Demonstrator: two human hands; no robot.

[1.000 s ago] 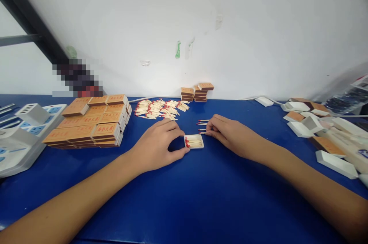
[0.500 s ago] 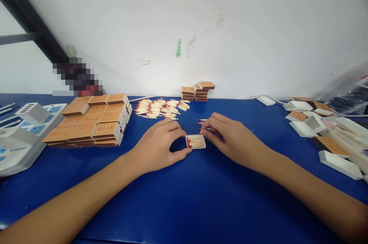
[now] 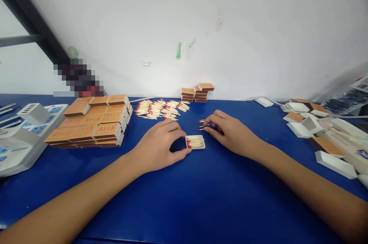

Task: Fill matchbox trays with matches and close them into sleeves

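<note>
A small white matchbox tray [image 3: 195,142] with red-tipped matches in it lies on the blue table [image 3: 184,198]. My left hand [image 3: 158,146] rests beside it, thumb and forefinger pinching the tray's left end. My right hand [image 3: 230,132] lies just behind and right of the tray, its fingertips closed on a few loose matches [image 3: 202,124] that lie on the table. A big heap of loose matches [image 3: 161,108] is spread further back.
A stacked block of orange matchboxes [image 3: 92,121] stands at the left, with white power strips [image 3: 20,136] beyond it. A small pile of orange boxes [image 3: 197,92] sits by the wall. Empty white trays and sleeves [image 3: 319,129] lie scattered at the right.
My right hand came over the tray's right end half a second ago, then drew back up to the loose matches behind it. My left hand and the tray stayed put.
</note>
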